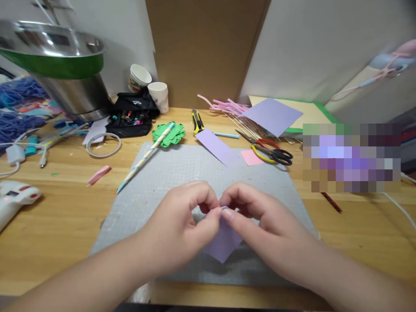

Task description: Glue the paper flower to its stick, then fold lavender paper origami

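Observation:
Both hands meet over the grey cutting mat, pinching the top corner of a purple sheet of paper. My left hand has thumb and forefinger closed on that corner, which looks curled between the fingertips. From the other side, my right hand presses its thumb and fingers on the same spot. The lower part of the sheet hangs down to a point below the thumbs. Beyond the hands lie a purple paper strip and a small pink paper piece.
Black-handled scissors, a yellow utility knife, a green paper flower and a striped paper tube lie beyond the hands. Left are a roll of tape, a white glue gun and a metal bowl. A purple square sheet rests behind.

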A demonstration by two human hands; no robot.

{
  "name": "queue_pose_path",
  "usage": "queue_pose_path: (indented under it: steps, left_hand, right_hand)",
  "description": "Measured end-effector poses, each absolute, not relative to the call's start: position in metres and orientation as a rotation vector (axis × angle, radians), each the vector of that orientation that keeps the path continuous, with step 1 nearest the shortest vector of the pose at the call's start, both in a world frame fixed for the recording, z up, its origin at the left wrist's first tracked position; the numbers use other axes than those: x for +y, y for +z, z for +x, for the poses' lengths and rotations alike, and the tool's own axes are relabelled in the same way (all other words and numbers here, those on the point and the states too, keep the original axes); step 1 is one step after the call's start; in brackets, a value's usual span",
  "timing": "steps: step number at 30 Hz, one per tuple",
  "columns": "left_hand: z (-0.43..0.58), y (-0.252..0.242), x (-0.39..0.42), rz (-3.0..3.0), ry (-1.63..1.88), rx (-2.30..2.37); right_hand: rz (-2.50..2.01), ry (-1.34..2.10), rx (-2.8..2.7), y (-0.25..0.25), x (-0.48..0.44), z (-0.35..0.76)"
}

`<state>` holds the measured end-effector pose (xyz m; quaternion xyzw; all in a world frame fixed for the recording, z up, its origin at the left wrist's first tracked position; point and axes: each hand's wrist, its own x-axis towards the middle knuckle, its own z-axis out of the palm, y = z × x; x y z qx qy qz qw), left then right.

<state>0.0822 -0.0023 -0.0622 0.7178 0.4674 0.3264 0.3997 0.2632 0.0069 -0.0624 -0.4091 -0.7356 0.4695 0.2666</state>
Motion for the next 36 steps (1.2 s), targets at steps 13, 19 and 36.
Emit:
queue_pose_path:
  steps: [13, 19, 36]
  left_hand:
    - [0.074, -0.084, -0.005, 1.853, 0.64, 1.097]
    - [0.078, -0.089, -0.008, 1.911, 0.612, 1.092]
    - [0.078, -0.09, -0.007, 1.781, 0.561, 1.072]
  right_hand:
    - [-1.021, 1.238, -2.124, -0.087, 0.007, 0.255]
    - [-1.013, 1.178, -2.039, -0.094, 0.004, 0.25]
    - [-1.022, 1.565, -1.849, -0.094, 0.008, 0.256]
